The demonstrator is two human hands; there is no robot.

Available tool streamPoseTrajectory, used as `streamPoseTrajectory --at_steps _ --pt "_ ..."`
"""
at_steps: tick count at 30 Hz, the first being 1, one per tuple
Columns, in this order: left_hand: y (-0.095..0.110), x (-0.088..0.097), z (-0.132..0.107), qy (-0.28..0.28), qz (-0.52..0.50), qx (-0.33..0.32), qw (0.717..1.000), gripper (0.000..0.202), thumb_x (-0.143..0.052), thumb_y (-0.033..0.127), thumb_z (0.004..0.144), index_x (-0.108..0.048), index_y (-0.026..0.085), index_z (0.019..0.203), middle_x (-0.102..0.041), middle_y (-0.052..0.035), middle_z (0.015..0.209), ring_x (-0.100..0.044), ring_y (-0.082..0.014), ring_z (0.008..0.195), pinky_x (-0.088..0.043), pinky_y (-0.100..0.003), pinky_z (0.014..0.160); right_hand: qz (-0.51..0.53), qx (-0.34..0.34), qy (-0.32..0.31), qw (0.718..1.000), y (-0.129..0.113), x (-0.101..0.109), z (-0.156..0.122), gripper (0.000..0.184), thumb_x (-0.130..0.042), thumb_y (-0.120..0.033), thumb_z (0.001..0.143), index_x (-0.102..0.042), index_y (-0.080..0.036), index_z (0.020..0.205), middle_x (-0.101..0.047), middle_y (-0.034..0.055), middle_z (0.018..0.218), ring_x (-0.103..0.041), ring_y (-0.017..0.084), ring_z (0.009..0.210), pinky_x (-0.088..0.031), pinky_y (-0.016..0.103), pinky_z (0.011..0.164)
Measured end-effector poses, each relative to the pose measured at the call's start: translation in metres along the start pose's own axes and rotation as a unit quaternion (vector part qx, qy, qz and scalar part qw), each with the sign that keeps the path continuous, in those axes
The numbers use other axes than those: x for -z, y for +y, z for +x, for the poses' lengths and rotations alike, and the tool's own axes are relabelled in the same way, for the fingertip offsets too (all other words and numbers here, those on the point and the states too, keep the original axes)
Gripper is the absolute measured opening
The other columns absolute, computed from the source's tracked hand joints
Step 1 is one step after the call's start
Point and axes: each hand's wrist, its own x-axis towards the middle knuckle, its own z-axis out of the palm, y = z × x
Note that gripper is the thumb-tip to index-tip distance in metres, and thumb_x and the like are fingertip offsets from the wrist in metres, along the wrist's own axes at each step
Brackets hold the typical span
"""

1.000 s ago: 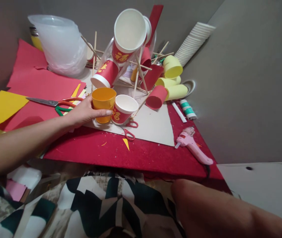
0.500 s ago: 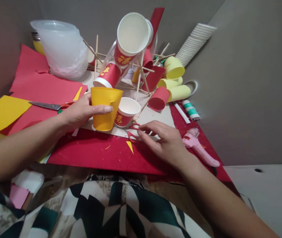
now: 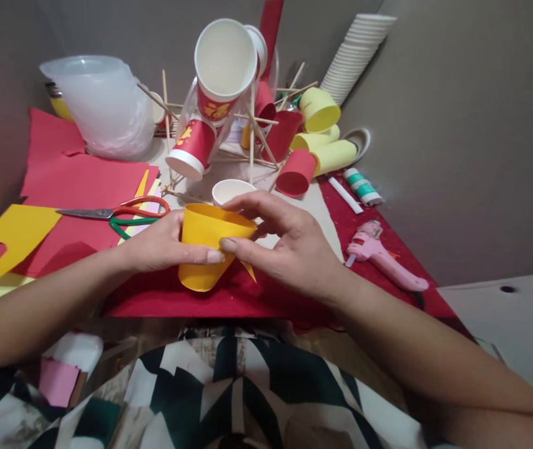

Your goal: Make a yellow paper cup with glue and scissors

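A tapered yellow paper sleeve (image 3: 203, 240), its top opening facing up, is held over the table's front part. My left hand (image 3: 168, 243) grips it from the left, thumb across its front and fingers behind. From the right, my right hand (image 3: 285, 243) pinches its edge, thumb on the front and fingers curled past the rim. Just behind stands a white-rimmed paper cup (image 3: 233, 189), mostly hidden by my right hand. A pointed yellow paper scrap (image 3: 249, 272) lies under my right thumb. Left of the sleeve lie scissors (image 3: 107, 213) with one red and one green handle.
Red paper sheets (image 3: 102, 178) and a cut yellow sheet (image 3: 23, 227) lie at left, near a translucent bucket (image 3: 102, 106). Red cups (image 3: 201, 146) and wooden sticks (image 3: 251, 143) stand behind. At right are paper tubes (image 3: 297, 171), a pink glue gun (image 3: 383, 255) and stacked cups (image 3: 355, 56).
The yellow sleeve has come nearer to me and lower in view. My right hand has left the small red-handled scissors, moved left and taken hold of the sleeve's right side.
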Motion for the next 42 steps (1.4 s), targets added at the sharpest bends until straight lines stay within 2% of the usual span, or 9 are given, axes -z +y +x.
streamPoseTrajectory --at_steps 4,8,19,22,25,28,34,38,42 --pt "-0.002 -0.003 0.002 0.018 -0.027 0.027 0.999 0.045 -0.084 0.043 0.071 -0.068 0.018 0.105 -0.074 -0.0025 0.092 -0.07 -0.0187 0.078 -0.058 -0.025 0.068 -0.01 0.001 0.003 1.0 0.004 -0.002 -0.001 0.014 -0.076 -0.031 0.082 -0.071 -0.018 0.087 -0.076 0.0069 0.104 -0.071 0.02 0.094 -0.058 0.029 0.072" --pt "-0.005 -0.005 0.003 0.053 -0.007 0.028 0.998 0.063 -0.087 0.047 0.067 -0.064 0.017 0.119 -0.074 -0.0067 0.106 -0.071 -0.0231 0.09 -0.058 -0.027 0.073 0.001 -0.009 0.02 1.0 0.004 -0.003 -0.002 0.012 -0.077 -0.028 0.081 -0.071 -0.018 0.077 -0.076 0.0075 0.105 -0.072 0.019 0.089 -0.057 0.027 0.066" --pt "-0.013 -0.007 0.005 0.065 -0.032 0.023 0.997 0.051 -0.087 0.041 0.071 -0.069 0.018 0.112 -0.077 -0.0039 0.1 -0.07 -0.0175 0.081 -0.057 -0.022 0.068 0.025 -0.039 0.005 0.999 0.004 -0.002 0.0 0.015 -0.073 -0.03 0.085 -0.074 -0.016 0.089 -0.076 0.0063 0.099 -0.071 0.018 0.087 -0.058 0.028 0.07" --pt "-0.009 -0.003 0.004 0.088 -0.045 0.025 0.995 0.049 -0.087 0.042 0.069 -0.071 0.018 0.109 -0.077 -0.0058 0.104 -0.072 -0.0202 0.083 -0.058 -0.024 0.068 -0.031 -0.031 0.035 0.998 -0.001 0.012 -0.003 0.013 -0.069 -0.029 0.09 -0.074 -0.019 0.096 -0.076 0.0039 0.094 -0.07 0.017 0.08 -0.057 0.028 0.066" --pt "-0.001 0.004 0.002 0.121 -0.087 0.006 0.989 0.047 -0.087 0.041 0.068 -0.073 0.018 0.107 -0.078 -0.0067 0.103 -0.072 -0.0216 0.081 -0.059 -0.026 0.066 -0.142 0.002 0.076 0.987 0.008 0.029 -0.012 0.009 -0.068 -0.027 0.091 -0.072 -0.022 0.085 -0.074 0.0026 0.083 -0.068 0.017 0.074 -0.053 0.028 0.061" --pt "0.005 0.012 0.002 0.139 -0.121 -0.012 0.983 0.04 -0.086 0.038 0.068 -0.074 0.019 0.101 -0.077 -0.005 0.095 -0.072 -0.0212 0.077 -0.059 -0.026 0.065 -0.251 -0.01 0.001 0.968 0.03 0.036 -0.023 0.014 -0.066 -0.028 0.091 -0.07 -0.021 0.08 -0.071 0.0032 0.077 -0.063 0.016 0.064 -0.048 0.029 0.056" --pt "0.008 0.017 0.003 0.123 -0.097 0.004 0.988 0.042 -0.089 0.039 0.064 -0.072 0.016 0.095 -0.076 -0.0044 0.088 -0.072 -0.0189 0.076 -0.059 -0.023 0.067 -0.449 -0.104 -0.186 0.868 0.047 0.027 -0.02 0.027 -0.057 -0.035 0.097 -0.073 -0.016 0.108 -0.07 0.0113 0.107 -0.068 0.025 0.093 -0.044 0.032 0.067" --pt "0.004 0.015 0.002 0.098 -0.066 0.023 0.993 0.055 -0.092 0.036 0.062 -0.07 0.015 0.108 -0.077 -0.0054 0.102 -0.072 -0.0188 0.084 -0.058 -0.021 0.069 -0.463 -0.116 -0.238 0.846 0.037 0.029 -0.011 0.029 -0.052 -0.036 0.099 -0.071 -0.017 0.112 -0.068 0.0109 0.11 -0.067 0.025 0.092 -0.041 0.032 0.066" --pt "-0.002 0.011 0.002 0.042 -0.058 0.022 0.997 0.057 -0.089 0.035 0.069 -0.067 0.018 0.118 -0.076 -0.0057 0.111 -0.072 -0.0198 0.094 -0.057 -0.023 0.076 -0.467 -0.117 -0.268 0.834 0.035 0.03 -0.009 0.035 -0.052 -0.046 0.099 -0.069 -0.018 0.112 -0.066 0.0111 0.11 -0.067 0.025 0.09 -0.038 0.031 0.063"
